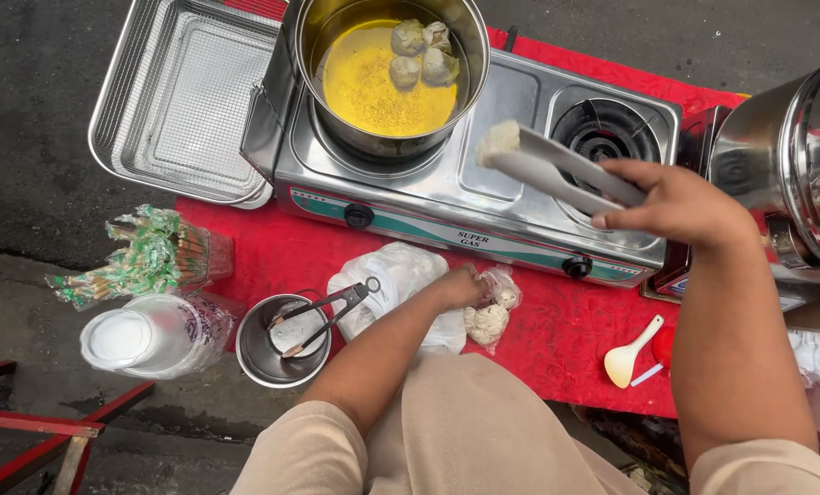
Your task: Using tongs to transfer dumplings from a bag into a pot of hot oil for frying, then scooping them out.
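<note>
- The right hand (680,203) is closed around the handles of metal tongs (556,170), above the gas stove (483,197).
- The tips of the tongs are pressed together on one pale dumpling (499,139), and they hold it in the air just beside the pot (387,69).
- The pot stands on the left burner; it has yellow oil inside, and four dumplings float at the far side of the oil.
- The left hand (456,286) is down on the red cloth (575,335), with the fingers curled into a clear plastic bag (494,307) of raw dumplings. It is hard to see if the fingers grip a dumpling or only the plastic, because the hand covers them.
- A white plastic bag (393,280) lies just beside this hand.
- A small metal bowl (281,344) with a second pair of tongs is near the left forearm.
- On the right, a big steel container (795,156) is cut off by the edge of the picture.
- The wire tray (185,92) at the top left is also partly cut off.
</note>
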